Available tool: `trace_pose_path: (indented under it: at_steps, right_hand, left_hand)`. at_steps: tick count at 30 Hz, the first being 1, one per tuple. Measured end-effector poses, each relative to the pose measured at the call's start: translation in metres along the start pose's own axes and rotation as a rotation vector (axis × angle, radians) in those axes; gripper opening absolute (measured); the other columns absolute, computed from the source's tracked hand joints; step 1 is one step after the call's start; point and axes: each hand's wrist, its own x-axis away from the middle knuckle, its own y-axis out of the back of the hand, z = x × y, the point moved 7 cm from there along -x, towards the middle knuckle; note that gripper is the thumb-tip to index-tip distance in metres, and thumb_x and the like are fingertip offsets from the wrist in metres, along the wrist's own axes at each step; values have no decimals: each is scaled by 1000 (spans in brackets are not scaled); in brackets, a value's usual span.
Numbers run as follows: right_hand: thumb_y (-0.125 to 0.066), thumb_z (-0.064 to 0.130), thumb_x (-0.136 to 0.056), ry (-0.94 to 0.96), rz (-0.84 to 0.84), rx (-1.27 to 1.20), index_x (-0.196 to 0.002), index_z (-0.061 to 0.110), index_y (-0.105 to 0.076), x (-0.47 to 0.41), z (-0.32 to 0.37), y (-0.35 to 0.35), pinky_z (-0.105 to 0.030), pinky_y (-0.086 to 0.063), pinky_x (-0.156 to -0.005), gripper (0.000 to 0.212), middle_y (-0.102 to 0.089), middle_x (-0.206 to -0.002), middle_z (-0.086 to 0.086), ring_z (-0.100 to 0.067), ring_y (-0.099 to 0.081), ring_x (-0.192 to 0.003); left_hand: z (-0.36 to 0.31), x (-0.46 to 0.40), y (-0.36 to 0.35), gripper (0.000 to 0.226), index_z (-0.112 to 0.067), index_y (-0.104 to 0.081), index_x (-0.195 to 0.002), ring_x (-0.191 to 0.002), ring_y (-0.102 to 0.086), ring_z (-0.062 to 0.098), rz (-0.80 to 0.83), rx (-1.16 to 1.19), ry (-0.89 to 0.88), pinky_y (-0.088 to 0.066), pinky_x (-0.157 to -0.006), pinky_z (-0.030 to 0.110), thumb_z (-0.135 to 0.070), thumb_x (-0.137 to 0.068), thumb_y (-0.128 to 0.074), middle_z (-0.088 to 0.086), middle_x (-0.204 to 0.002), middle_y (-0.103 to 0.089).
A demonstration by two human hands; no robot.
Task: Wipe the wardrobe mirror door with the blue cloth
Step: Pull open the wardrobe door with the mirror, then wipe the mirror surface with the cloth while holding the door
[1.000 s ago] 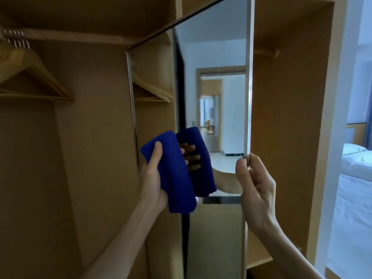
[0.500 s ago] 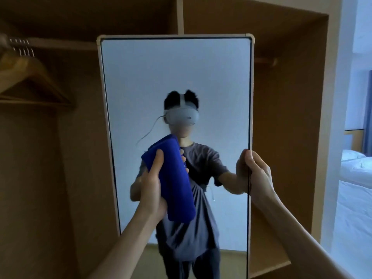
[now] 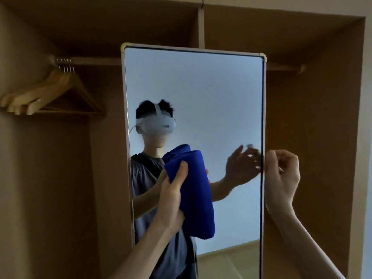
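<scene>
The tall, pale-framed wardrobe mirror door (image 3: 201, 93) faces the camera square on, in front of the open brown wooden wardrobe (image 3: 314, 109). The folded blue cloth (image 3: 191, 190) is held up against or just before the glass at its lower middle; I cannot tell whether it touches. The left hand (image 3: 171, 196) grips the cloth, thumb across its front. The right hand (image 3: 281, 174) hovers just beside the door's right edge, fingers loosely curled, holding nothing. Wiping looks about to begin: the next move calls for pressing the cloth flat and sweeping, with the door steadied. Wooden hangers (image 3: 50, 91) hang at left.
</scene>
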Motion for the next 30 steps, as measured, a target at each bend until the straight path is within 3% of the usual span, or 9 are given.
trace_pose_path:
  at_steps: [2, 5, 8, 12, 15, 18, 20, 23, 30]
  right_hand:
    - [-64, 20, -100, 50, 178, -77, -97, 12, -62, 14, 29, -19, -18, -49, -68, 9, -61, -83, -3, -5, -59, -73]
    - [-71, 55, -86, -261, 695, -241, -101, 8, -68, 49, 42, -70, -38, -49, -69, 49, -65, -85, -21, -28, -60, -75]
    - [-53, 38, -100, -591, 905, -398, -103, 10, -68, 73, 45, -86, -30, -55, -63, 32, -72, -82, -7, -18, -68, -70]
    - [-38, 19, -108, -727, 975, -570, -97, 9, -60, 75, 42, -93, -24, -56, -55, 26, -71, -72, -3, -12, -68, -61]
    - [-35, 18, -109, -736, 1019, -594, -101, 10, -59, 77, 38, -98, -24, -55, -53, 26, -72, -71, -2, -13, -68, -60]
    - [-51, 27, -107, -728, 1046, -661, -108, 8, -60, 82, 44, -100, -28, -59, -60, 21, -73, -79, -6, -16, -70, -67]
    - [-84, 45, -80, -713, 1068, -703, -118, 8, -62, 83, 42, -101, -37, -62, -76, 58, -72, -97, -13, -23, -72, -82]
    - [-95, 56, -57, -727, 1043, -749, -132, 8, -60, 78, 42, -103, -49, -53, -101, 96, -67, -127, -22, -33, -67, -111]
    - [-78, 31, -87, -329, 624, -388, -118, 19, -62, -17, 97, -89, -60, -61, -84, 37, -73, -113, -22, -45, -72, -100]
  left_hand:
    - [-5, -1, -11, 65, -7, -69, -117, -92, -70, 30, 42, 5, -48, -57, -77, 39, -55, -74, -74, 20, -108, -72]
    - [-20, -2, -30, 45, -21, -73, -107, -95, -68, 38, 62, -95, -178, -53, -86, 50, -55, -78, -71, 18, -103, -73]
    - [-39, -4, -43, 44, -26, -73, -97, -89, -72, 31, 12, -328, -330, -59, -77, 46, -64, -77, -63, 9, -90, -76]
    - [-66, -2, -53, 39, -30, -69, -95, -81, -69, 9, -3, -575, -541, -50, -66, 17, -63, -78, -57, -4, -87, -73]
    - [-84, 0, -64, 5, -48, -61, -82, -83, -64, 14, -5, -685, -688, -51, -74, 24, -49, -80, -57, -3, -85, -67]
    - [-90, -2, -65, 19, -32, -63, -92, -95, -65, 10, 9, -671, -720, -51, -78, 21, -45, -78, -59, -5, -96, -66]
    - [-91, -6, -62, 36, -30, -62, -106, -103, -64, 2, -3, -640, -691, -47, -79, 10, -49, -75, -62, -7, -111, -66]
    - [-99, -11, -60, 40, -27, -58, -113, -97, -62, -12, -14, -651, -671, -45, -79, 5, -45, -78, -69, -7, -114, -63]
    - [-174, -6, -47, 21, -4, -59, -114, -104, -57, -6, -141, -893, -1029, -44, -86, 6, -11, -95, -66, 12, -117, -57]
